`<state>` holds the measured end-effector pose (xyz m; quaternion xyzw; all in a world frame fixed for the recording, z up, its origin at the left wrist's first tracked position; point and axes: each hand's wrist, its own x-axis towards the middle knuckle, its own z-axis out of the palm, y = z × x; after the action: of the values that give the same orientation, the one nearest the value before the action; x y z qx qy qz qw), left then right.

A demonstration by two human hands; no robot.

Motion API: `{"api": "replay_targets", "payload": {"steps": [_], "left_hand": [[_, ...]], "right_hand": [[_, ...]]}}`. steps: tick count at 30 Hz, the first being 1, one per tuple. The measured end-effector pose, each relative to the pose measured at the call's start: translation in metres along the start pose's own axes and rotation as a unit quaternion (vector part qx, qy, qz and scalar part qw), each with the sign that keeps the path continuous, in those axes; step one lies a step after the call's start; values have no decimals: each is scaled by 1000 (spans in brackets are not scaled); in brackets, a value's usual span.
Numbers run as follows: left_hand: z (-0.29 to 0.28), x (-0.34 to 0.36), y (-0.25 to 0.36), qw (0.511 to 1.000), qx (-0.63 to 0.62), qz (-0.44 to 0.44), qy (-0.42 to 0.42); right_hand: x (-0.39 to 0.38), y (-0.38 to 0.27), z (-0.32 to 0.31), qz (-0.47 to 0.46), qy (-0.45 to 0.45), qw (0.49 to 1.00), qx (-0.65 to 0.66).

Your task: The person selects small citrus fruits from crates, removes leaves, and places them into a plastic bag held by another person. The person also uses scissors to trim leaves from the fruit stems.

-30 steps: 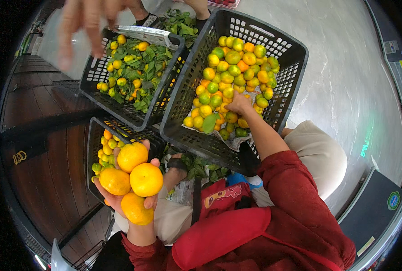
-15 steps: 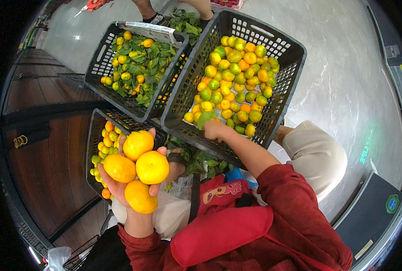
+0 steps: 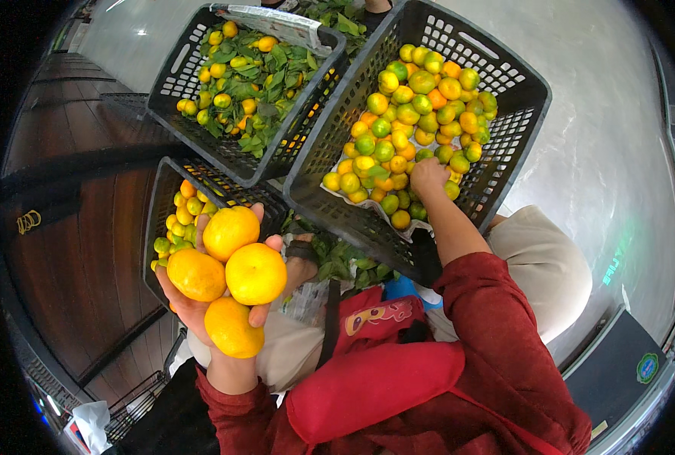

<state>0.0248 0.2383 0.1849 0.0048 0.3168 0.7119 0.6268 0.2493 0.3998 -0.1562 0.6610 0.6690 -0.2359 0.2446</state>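
Nearest to me, my left hand (image 3: pixel 195 315) is cupped palm-up with its fingers spread beneath four large orange fruits (image 3: pixel 255 273); the load sits bunched together, supported from below rather than clamped. Behind those fingers, partly hidden by them, is a low black crate (image 3: pixel 155 205) holding yellow and green fruit. Ahead and to the right, my right hand (image 3: pixel 431 179) reaches down into the large black crate (image 3: pixel 345 222), knuckles up and fingers bent down among smaller green-and-yellow citrus (image 3: pixel 422 82). Its fingertips are hidden by the hand itself, so I cannot tell whether they are together, apart or on a fruit. That citrus lies in front of and to both sides of my right fingers. Finding: I judge the step in hand to be sorting or picking through this citrus, with the left hand serving as a holder. The next move, in my assessment, calls for a light, sure right-hand grip on one fruit and a level left palm. Farther off, beyond my left fingers, stands a leafy crate (image 3: pixel 303 106) of fruit mixed with green leaves (image 3: pixel 273 83).
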Motion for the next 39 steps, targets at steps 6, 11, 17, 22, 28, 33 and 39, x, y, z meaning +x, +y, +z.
{"api": "replay_targets", "payload": {"steps": [6,11,17,22,28,33,39], "left_hand": [[1,-5,5,1000,2,11,8],[-6,-4,10,999,-12,7,-35],[-4,-6,10,1000,-11,16,-11],[-3,-8,9,999,-39,6,-27],[-1,-4,8,1000,-11,24,9],[1,-4,6,1000,13,25,1],[-1,-2,5,1000,-5,11,-1]], "right_hand": [[-1,5,-19,60,-90,994,34],[7,18,-25,86,-136,981,110],[10,19,-10,4,-90,995,-36],[31,26,-36,-125,-353,771,515],[5,14,-75,-371,-347,365,781],[21,20,-62,-279,-335,299,849],[64,15,-33,77,-73,863,493]]}}
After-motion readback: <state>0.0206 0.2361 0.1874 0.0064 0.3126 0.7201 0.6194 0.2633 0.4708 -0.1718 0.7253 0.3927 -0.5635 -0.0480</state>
